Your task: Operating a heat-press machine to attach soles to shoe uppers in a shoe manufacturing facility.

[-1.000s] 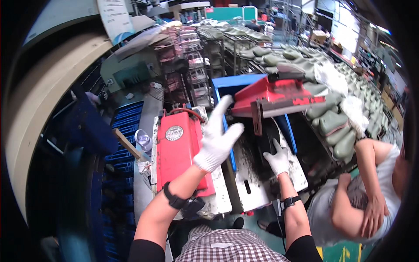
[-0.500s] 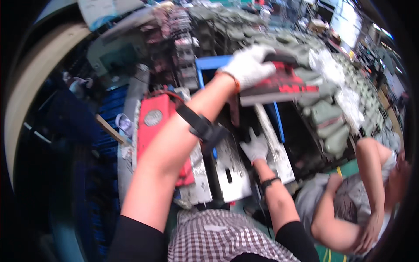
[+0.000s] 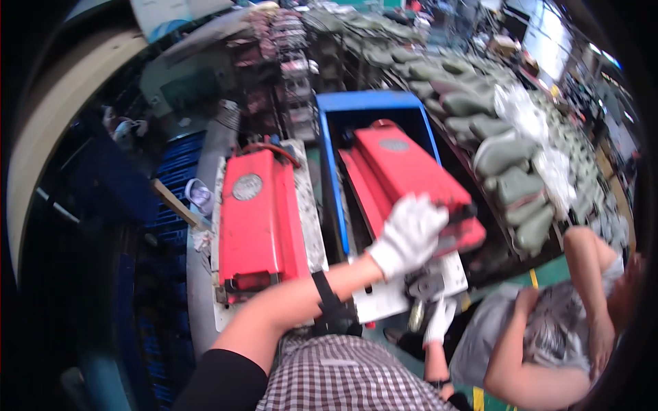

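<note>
A long red metal lid (image 3: 418,161) with a grey round disc lies lowered over the blue-framed box. My left hand (image 3: 408,236), in a white knit glove, is closed over the lid's near end, next to its dark handle (image 3: 462,214). Its fingertips are partly blurred. Below that end sits a dark round fitting (image 3: 426,286) with a brass-coloured piece (image 3: 417,316). Right beside the brass piece is my gloved right hand (image 3: 439,320), fingers stretched upward; whether they touch it is unclear. A second red lid (image 3: 252,216) lies on the left, untouched.
Pale plates (image 3: 384,301) stick out under the near end. Many grey-green shoe-shaped pieces (image 3: 507,154) are heaped on the right, with clear plastic bags (image 3: 524,113) among them. A seated person (image 3: 541,335) is close at the lower right. One lilac clog (image 3: 200,195) lies at left.
The right red lid has swung down from its raised position, with my left hand coming nearer to me. My right hand has withdrawn from inside the box to its near end.
</note>
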Available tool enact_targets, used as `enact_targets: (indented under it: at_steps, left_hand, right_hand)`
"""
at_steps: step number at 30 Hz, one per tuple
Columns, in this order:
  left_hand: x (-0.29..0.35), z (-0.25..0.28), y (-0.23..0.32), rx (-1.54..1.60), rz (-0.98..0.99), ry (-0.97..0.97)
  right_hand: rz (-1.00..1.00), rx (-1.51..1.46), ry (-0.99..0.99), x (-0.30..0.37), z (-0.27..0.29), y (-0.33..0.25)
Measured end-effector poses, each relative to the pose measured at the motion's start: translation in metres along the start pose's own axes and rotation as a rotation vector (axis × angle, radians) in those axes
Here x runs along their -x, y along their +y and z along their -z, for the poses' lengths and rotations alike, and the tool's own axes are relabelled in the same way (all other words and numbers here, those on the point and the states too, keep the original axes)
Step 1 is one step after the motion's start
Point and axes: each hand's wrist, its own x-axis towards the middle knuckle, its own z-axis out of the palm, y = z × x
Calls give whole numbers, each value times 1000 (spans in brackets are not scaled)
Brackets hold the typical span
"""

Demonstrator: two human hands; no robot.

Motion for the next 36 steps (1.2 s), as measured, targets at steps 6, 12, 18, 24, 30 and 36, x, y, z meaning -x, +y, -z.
enact_targets:
  at_steps: [6, 12, 18, 24, 30, 36]
  left_hand:
    - [123, -62, -4, -21, -87, -41]
    - [166, -91, -22, -33, -108, -185]
    - [157, -93, -20, 1, -125, -156]
    - [156, -35, -15, 222, 96, -322]
    - [211, 133, -22, 123, 532, -231]
    - [273, 233, -17, -154, 781, -401]
  right_hand:
    - [-856, -874, -608, 73, 14, -13]
    - [-1008, -1079, -737, 35, 52, 11]
    - [-573, -918, -76, -54, 29, -4]
    - [-746, -954, -252, 16, -3, 36]
    - [-711, -124, -1108, 76, -68, -20]
    - [-289, 381, -1732, 117, -182, -79]
